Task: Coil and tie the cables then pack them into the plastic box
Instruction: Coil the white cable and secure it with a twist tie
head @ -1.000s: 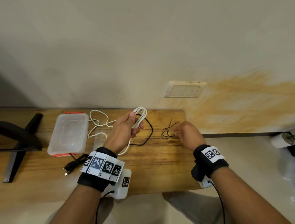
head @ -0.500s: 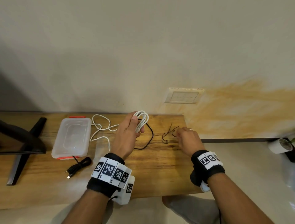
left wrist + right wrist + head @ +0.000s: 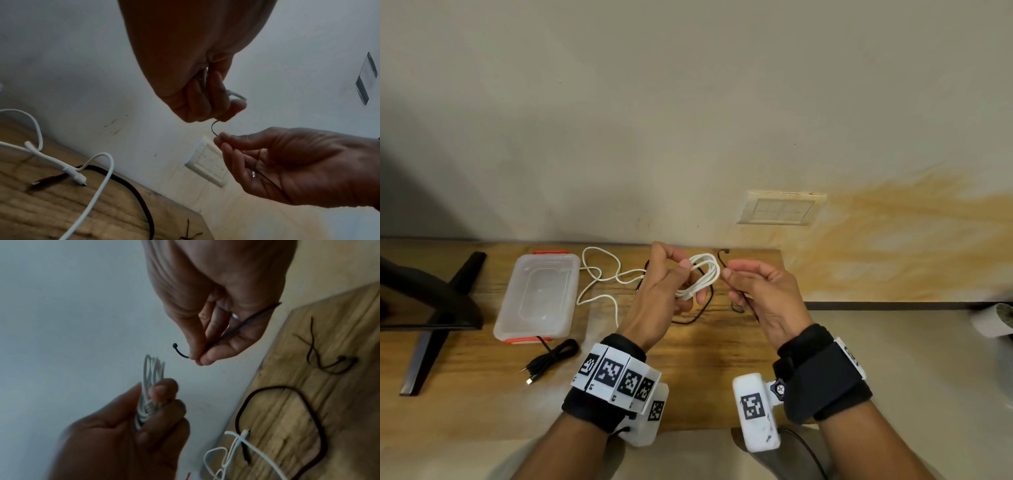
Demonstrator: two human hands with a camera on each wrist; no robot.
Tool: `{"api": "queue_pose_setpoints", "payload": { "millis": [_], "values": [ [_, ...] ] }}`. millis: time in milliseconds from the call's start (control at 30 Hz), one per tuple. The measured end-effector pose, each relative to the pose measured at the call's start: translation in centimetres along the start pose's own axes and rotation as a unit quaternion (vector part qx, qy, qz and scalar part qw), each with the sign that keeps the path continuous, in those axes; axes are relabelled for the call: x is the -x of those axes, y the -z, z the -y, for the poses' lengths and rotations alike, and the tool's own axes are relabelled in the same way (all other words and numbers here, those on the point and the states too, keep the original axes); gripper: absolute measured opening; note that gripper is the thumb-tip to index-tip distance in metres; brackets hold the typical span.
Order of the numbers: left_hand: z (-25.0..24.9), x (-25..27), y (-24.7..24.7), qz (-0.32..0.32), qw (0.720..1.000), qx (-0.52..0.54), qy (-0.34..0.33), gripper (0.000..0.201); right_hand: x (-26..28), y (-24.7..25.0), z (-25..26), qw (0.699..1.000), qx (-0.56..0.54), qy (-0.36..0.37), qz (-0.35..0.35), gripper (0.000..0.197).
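Note:
My left hand (image 3: 671,284) grips a coiled white cable (image 3: 705,270) above the wooden table, loops standing up past the fingers (image 3: 153,369). Just to its right, my right hand (image 3: 727,272) pinches a thin black tie (image 3: 722,255) between thumb and fingers, its knobbed end curling toward the coil (image 3: 180,352). The two hands are a few centimetres apart. A clear plastic box (image 3: 576,287) with orange clips lies open and empty at the left. A second white cable (image 3: 599,274) sprawls loose beside it. A black cable (image 3: 698,318) loops under my hands.
A bundled black cable (image 3: 554,354) lies in front of the box. Spare black ties (image 3: 738,306) rest near the table's right edge. A black stand leg (image 3: 438,308) crosses the left end. A wall switch plate (image 3: 780,209) sits behind, close to the table.
My right hand picked a black tie off the table, turned palm up and rose beside the coil. My left hand lifted the white coil higher and slightly right.

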State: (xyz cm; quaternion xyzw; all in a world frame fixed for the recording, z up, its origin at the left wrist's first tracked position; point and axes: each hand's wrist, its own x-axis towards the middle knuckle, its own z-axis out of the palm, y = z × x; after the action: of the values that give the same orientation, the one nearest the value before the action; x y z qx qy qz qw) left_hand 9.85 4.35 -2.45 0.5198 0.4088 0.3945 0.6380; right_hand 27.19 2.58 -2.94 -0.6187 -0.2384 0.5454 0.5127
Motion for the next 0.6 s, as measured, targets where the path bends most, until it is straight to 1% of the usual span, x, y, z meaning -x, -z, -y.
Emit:
{"api": "queue_pose_setpoints", "payload": {
  "millis": [100,167,233,267,333,433,533,600],
  "values": [
    [0.2,0.0,0.1,0.033,0.999,-0.008,0.021,0.011,-0.1,-1.0,0.0,0.999,-0.033,-0.021,0.032,0.021],
    [0.3,0.0,0.1,0.055,0.998,-0.012,0.031,0.007,-0.1,-1.3,0.0,0.998,-0.027,-0.019,0.051,0.018],
    [0.3,-0.1,0.3,0.062,0.997,-0.007,0.038,0.002,-0.1,-1.3,-0.1,0.998,-0.01,-0.011,0.066,0.02],
    [0.2,-0.1,0.3,0.064,0.997,-0.005,0.04,0.006,-0.2,-1.2,-0.1,0.997,0.0,-0.01,0.077,0.023],
    [0.2,-0.2,0.5,0.065,0.997,-0.01,0.038,0.009,-0.3,-1.1,-0.1,0.994,0.018,-0.008,0.106,0.03],
    [0.7,-0.3,0.9,0.05,0.998,-0.027,0.033,0.005,-0.4,-1.2,-0.1,0.989,0.026,-0.012,0.143,0.041],
    [0.9,-0.3,0.9,0.038,0.998,-0.046,0.03,0.006,-0.3,-1.4,0.1,0.988,0.053,-0.008,0.147,0.042],
    [1.0,-0.2,0.8,0.028,0.998,-0.054,0.022,0.005,-0.3,-1.5,0.0,0.986,0.088,0.0,0.143,0.039]
  ]
}}
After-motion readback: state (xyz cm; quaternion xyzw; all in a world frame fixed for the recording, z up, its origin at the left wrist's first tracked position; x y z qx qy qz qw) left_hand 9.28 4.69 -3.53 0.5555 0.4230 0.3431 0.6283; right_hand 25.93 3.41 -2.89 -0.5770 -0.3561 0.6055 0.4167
